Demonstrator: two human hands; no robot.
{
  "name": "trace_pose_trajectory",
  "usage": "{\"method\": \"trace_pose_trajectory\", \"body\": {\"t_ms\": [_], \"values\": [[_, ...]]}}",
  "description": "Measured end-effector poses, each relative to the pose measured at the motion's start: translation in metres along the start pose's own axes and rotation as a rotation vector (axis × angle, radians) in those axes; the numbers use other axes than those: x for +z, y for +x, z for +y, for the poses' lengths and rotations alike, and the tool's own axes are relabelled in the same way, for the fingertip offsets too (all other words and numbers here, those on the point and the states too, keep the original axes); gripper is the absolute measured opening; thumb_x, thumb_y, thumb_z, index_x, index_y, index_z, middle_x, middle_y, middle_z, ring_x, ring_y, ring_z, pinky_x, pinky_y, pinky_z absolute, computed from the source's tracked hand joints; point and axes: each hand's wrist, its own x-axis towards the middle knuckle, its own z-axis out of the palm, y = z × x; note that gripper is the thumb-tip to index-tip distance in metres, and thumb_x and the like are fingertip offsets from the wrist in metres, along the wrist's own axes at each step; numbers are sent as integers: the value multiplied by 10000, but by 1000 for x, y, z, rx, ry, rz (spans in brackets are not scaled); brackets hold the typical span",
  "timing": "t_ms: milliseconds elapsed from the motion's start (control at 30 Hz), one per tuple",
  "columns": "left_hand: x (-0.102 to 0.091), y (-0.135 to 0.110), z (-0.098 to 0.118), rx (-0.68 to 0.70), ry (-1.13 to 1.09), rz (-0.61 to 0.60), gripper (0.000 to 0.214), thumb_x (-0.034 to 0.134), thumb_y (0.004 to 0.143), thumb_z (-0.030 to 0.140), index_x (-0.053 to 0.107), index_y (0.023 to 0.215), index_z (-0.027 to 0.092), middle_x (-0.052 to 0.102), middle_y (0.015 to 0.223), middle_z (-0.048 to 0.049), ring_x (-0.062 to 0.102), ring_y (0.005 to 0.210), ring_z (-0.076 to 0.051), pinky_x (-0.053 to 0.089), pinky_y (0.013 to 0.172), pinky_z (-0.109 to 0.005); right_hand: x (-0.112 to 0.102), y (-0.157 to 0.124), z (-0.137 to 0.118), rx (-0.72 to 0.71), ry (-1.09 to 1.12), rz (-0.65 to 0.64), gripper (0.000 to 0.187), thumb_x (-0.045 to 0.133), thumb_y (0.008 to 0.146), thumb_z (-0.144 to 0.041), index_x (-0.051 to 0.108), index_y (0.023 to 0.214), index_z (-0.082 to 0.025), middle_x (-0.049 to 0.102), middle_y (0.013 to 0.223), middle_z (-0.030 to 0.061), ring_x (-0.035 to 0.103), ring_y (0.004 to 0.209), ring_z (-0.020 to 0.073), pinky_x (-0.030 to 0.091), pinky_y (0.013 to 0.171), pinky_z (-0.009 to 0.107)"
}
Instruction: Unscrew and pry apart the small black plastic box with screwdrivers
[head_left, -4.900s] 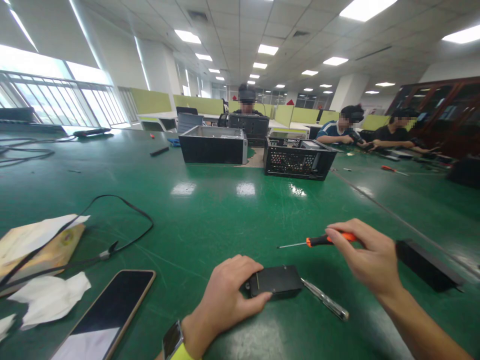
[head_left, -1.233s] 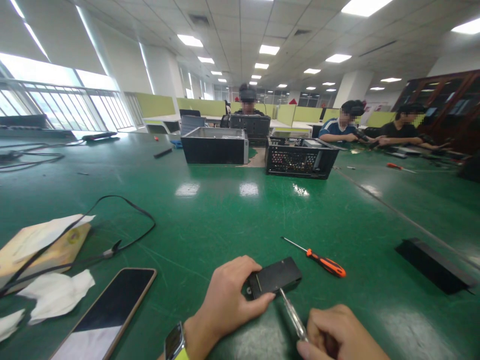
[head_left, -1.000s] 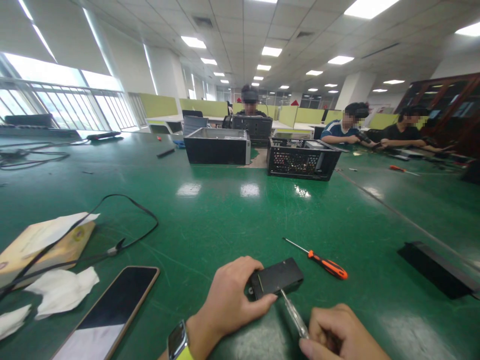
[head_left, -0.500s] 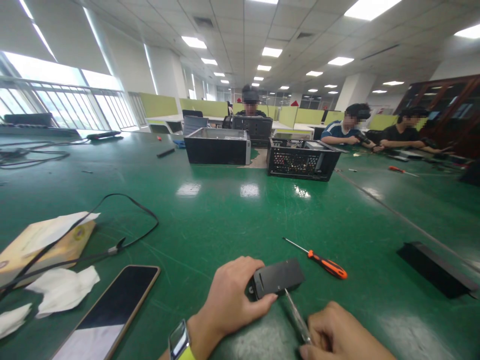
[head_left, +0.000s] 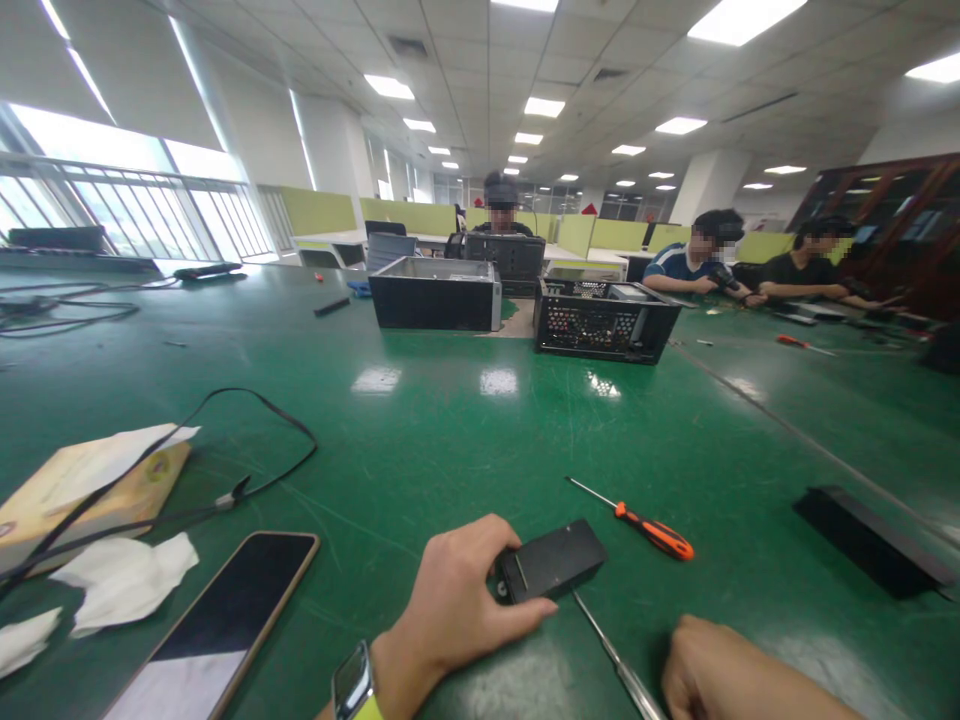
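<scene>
My left hand (head_left: 465,605) grips a small flat black rectangular box (head_left: 559,562) by its near left end, thumb along the front side and fingers behind. The box rests on or just above the green table, its long side slanting up to the right. A thin screwdriver (head_left: 611,650) with a shiny, clear-looking handle slants from the box's near edge down to the bottom edge of the view. Just right of that handle, my right hand (head_left: 724,672) is curled closed; its fingertips are hidden. Beyond the box lies an orange-and-black screwdriver (head_left: 652,530).
A phone (head_left: 225,610), crumpled tissue (head_left: 131,580), a yellowish packet (head_left: 150,475) and a black cable (head_left: 300,425) lie left. A long black part (head_left: 874,540) lies right. Two black computer cases (head_left: 435,300) (head_left: 607,320) stand ahead. Several people sit around the table.
My right hand has moved right, away from the clear-handled screwdriver's upper part, which now lies lower and more slanted. The black box has turned slightly in my left hand.
</scene>
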Motion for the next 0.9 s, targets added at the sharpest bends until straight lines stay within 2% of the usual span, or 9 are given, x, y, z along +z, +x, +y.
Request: {"method": "trace_pose_trajectory", "body": {"t_ms": [133, 200, 267, 333, 433, 533, 733, 833, 900], "values": [[3, -2, 2, -68, -86, -36, 343, 814, 622, 330, 611, 859, 188, 613, 722, 14, 547, 595, -157, 416, 558, -256, -4, 15, 1, 2, 6, 162, 283, 732, 691, -392, 570, 577, -190, 528, 571, -24, 492, 592, 135, 323, 535, 233], [4, -2, 5, -74, -155, -51, 326, 804, 616, 261, 616, 872, 184, 619, 748, 10, 551, 620, -155, 414, 563, -245, -4, 23, 3, -32, 77, 316, 265, 681, 766, -445, 660, 862, -199, 590, 697, -5, 513, 621, 146, 378, 571, 247], [4, -1, 7, -68, -221, -72, 323, 804, 609, 220, 625, 876, 182, 629, 774, 6, 554, 647, -156, 412, 570, -238, -1, 30, 4, -99, 170, 414, 518, 671, 781, -473, 584, 1218, -207, 646, 922, 40, 536, 640, 149, 427, 587, 263], [4, 0, 9, -68, -284, -88, 325, 819, 617, 225, 635, 881, 182, 642, 804, 0, 558, 668, -156, 414, 583, -237, 5, 35, 5, -195, 241, 426, 664, 665, 791, -497, 476, 1372, -237, 633, 1123, 75, 566, 671, 152, 463, 600, 273], [3, 1, 9, -89, -362, -92, 376, 859, 624, 306, 643, 905, 182, 656, 845, -7, 567, 689, -158, 415, 591, -237, 13, 41, 5, -311, 286, 406, 518, 632, 842, -490, 556, 1301, -262, 631, 1186, 75, 624, 848, 193, 499, 726, 290], [3, 2, 7, -109, -396, -90, 421, 876, 607, 336, 640, 920, 182, 660, 863, -8, 570, 688, -158, 410, 586, -237, 15, 45, 6, -346, 303, 391, 421, 632, 857, -477, 617, 1219, -262, 653, 1152, 74, 613, 1017, 236, 486, 851, 323], [3, 1, 6, -118, -314, -96, 364, 849, 610, 268, 640, 898, 192, 624, 775, 18, 568, 674, -162, 405, 604, -249, 9, 47, 2, -331, 294, 361, 502, 695, 791, -487, 637, 1226, -243, 665, 1164, 94, 621, 1041, 270, 503, 846, 350], [2, 1, 5, -109, -287, -76, 464, 890, 559, 323, 638, 928, 198, 592, 732, 37, 565, 662, -166, 413, 618, -259, 7, 46, -2, -334, 279, 368, 435, 715, 766, -459, 686, 1127, -219, 705, 1064, 89, 654, 953, 256, 518, 803, 334], [1, 1, 3, -94, -287, -13, 481, 873, 592, 355, 624, 972, 198, 598, 756, 29, 569, 665, -168, 428, 635, -269, 3, 45, 0, -337, 280, 427, 389, 734, 741, -433, 711, 1060, -212, 720, 1033, 87, 665, 937, 255, 523, 795, 324]]}}
